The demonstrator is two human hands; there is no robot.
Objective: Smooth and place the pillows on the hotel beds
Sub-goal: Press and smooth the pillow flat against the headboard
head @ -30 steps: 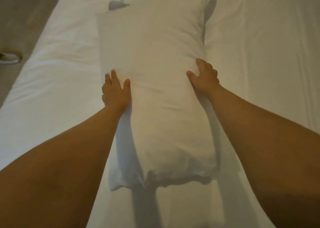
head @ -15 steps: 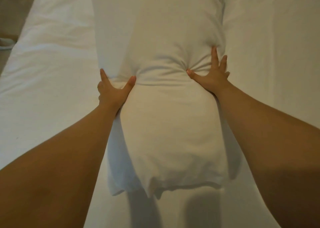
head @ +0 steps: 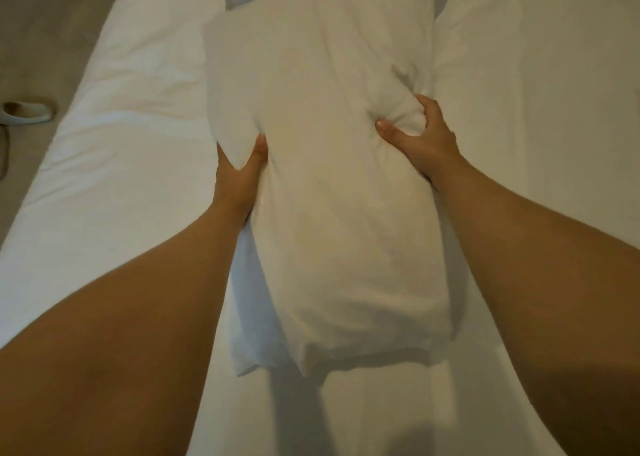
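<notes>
Long plump white fabric pillow [head: 332, 178] lay lengthwise on the white-sheeted bed [head: 121, 164], near end toward the person. Left hand [head: 239, 175] pinched its left edge, thumb on top, fingers hidden under. Right hand [head: 420, 140] clenched a bunched fold at the right edge. White slipper [head: 26, 112] sat on the grey floor [head: 52, 22], left.

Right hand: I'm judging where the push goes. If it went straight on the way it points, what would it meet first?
The right hand points up and inward, and its fingers already dig into the pillow, so more pillow filling comes first.
</notes>
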